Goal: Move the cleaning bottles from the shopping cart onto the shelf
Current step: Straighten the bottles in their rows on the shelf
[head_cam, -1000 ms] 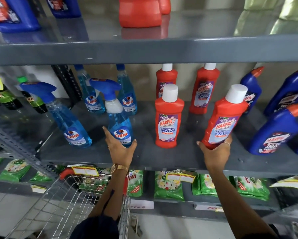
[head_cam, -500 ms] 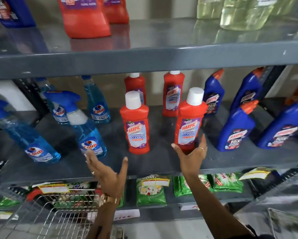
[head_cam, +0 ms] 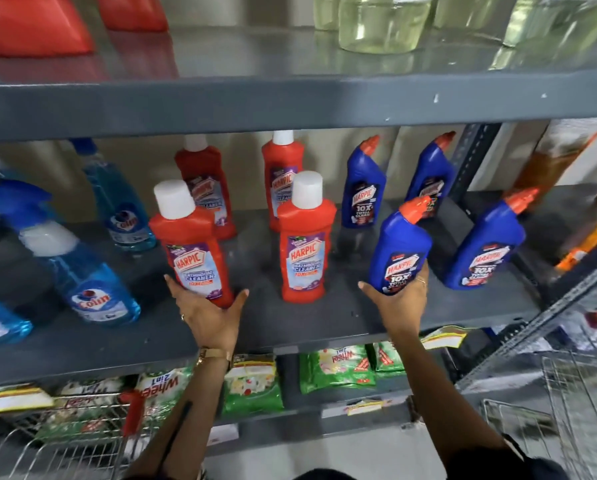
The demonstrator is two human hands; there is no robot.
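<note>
Both hands are up at the shelf (head_cam: 290,327) now, each cupping a bottle at its base. The left hand (head_cam: 209,315) has its fingers (head_cam: 172,284) spread wide round the foot of a red bottle (head_cam: 191,251), which leans a little to the left with its base on or just above the shelf, hard to say which. The right hand (head_cam: 399,303) wraps the bottom of a blue bottle (head_cam: 399,252), fingers closed about it, and that one tilts right with its angled orange spout pointing up. These look like full plastic bottles, so I judge them fairly heavy for their size, stiff in the wall, smooth and a bit slippery on the glossy label; a low grip steadies the foot but leaves the top free to tip, so taking them round the waist would be safer. Room is fair: bare shelf lies between the red bottle and its upright twin (head_cam: 304,244) just to the right, and more between that twin and the blue one. Another blue bottle (head_cam: 485,252) stands near on the right, and spray bottles (head_cam: 93,289) crowd the left. The near shelf edge is close under both wrists, and the shelf above hangs low over the caps. The cart (head_cam: 65,441) sits below at near left.
</note>
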